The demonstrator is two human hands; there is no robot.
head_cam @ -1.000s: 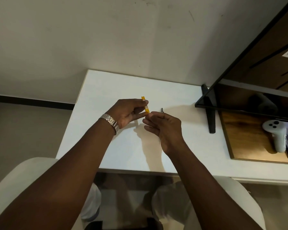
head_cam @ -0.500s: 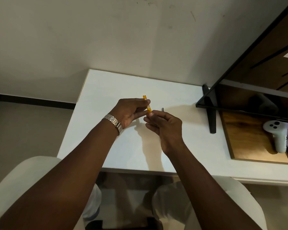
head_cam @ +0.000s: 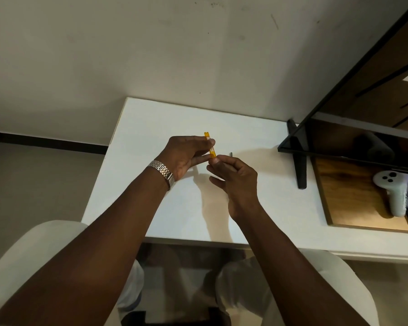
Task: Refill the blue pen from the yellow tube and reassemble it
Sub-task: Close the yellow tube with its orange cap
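My left hand (head_cam: 186, 154), with a metal watch on its wrist, pinches the yellow tube (head_cam: 211, 147) between thumb and fingers above the white table (head_cam: 151, 128). The tube stands tilted, its upper end poking out past my fingers. My right hand (head_cam: 231, 175) is closed with its fingertips touching the tube's lower end. A thin dark tip (head_cam: 230, 154), part of a pen piece, sticks up behind my right hand; the rest of that piece is hidden in the hand. No blue pen body shows.
A dark monitor (head_cam: 339, 137) on a black stand (head_cam: 299, 161) occupies the right side. Below it a wooden tray (head_cam: 344, 198) holds a white controller (head_cam: 393, 191) and a phone. The wall lies behind the table; my knees are under its front edge.
Both hands have drifted slightly right and closer together. My right fingertips have moved up onto the lower end of the yellow tube.
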